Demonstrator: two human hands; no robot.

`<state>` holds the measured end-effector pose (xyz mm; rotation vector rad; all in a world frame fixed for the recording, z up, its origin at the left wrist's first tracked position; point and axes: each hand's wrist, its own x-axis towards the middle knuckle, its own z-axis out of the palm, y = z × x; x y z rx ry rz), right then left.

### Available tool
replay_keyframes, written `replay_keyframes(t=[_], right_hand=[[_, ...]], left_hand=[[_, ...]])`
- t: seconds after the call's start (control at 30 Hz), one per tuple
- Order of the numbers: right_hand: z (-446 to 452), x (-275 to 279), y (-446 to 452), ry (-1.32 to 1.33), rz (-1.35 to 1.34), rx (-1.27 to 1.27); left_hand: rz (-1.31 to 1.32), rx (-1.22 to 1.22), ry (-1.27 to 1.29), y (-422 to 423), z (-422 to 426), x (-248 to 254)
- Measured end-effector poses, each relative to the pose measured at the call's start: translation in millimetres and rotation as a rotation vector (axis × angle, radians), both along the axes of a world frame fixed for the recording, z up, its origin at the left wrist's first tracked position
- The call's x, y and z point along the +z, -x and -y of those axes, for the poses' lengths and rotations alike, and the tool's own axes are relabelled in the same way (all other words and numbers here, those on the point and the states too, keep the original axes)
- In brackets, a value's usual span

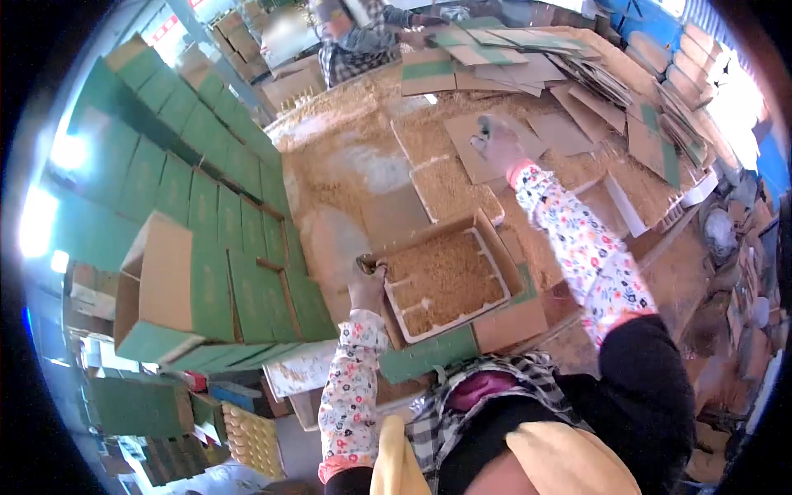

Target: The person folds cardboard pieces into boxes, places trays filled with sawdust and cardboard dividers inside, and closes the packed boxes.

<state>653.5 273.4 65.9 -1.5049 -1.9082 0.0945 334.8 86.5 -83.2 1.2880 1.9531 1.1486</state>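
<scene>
Brown cardboard box (502, 260) on the table, a white tray (462, 319) of crumbly tan material (445, 268) inside it.
The left hand (368, 287) is bent in at the box's left edge, beside something small and dark; whether it grips either cannot be told. The right hand (499, 143), loosely curled, is over a cardboard sheet (464, 147) beyond the box; whether it holds anything is unclear. Green boxes (173, 190) stacked at left bear faint, unreadable marks; red lettering (165, 29) behind them is too small to read.
</scene>
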Motion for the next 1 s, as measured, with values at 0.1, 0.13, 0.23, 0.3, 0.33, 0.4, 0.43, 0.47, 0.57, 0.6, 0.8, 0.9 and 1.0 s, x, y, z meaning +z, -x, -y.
replay_keyframes(t=[0.1,0.13,0.23,0.3,0.33,0.4,0.43,0.47,0.57,0.6,0.8,0.9,1.0], right_hand=[[-41,-145,-34,0.002,-0.578,-0.194],[-28,-164,-50,0.256,-0.55,-0.247],[-1,-237,-96,0.518,-0.575,-0.138],[1,-246,-93,0.685,-1.006,-0.464],[0,-249,-92,0.77,-1.224,-0.634],[-8,-253,-90,0.769,-1.229,-0.553],[-18,-257,-93,0.766,-1.23,-0.509],[-29,-262,-93,0.801,-1.186,-0.485],[-58,-268,-78,0.741,-1.261,-0.318],[-71,-262,-71,0.694,-1.442,-0.227],[-102,-123,-124,-0.003,-0.739,-0.19],[-22,-19,-103,-0.182,-0.201,-0.151],[87,31,-43,-0.148,0.245,0.34]], left_hand=[[0.046,-0.018,-0.01,-10,6,29],[-0.002,-0.033,-0.008,-14,10,43],[-0.086,-0.018,-0.023,-17,17,56],[0.054,0.014,0.03,-8,6,34],[0.011,0.033,0.094,-14,7,48],[0.032,0.057,0.128,-21,4,57],[0.098,0.062,0.095,-25,2,62],[0.102,0.039,0.064,-30,4,69],[0.131,0.137,0.068,-38,3,71],[-0.135,0.168,0.094,-37,2,70],[0.182,0.044,0.093,-20,1,51],[0.048,0.006,0.151,-4,0,24],[0.249,-0.126,0.032,-3,-5,34]])
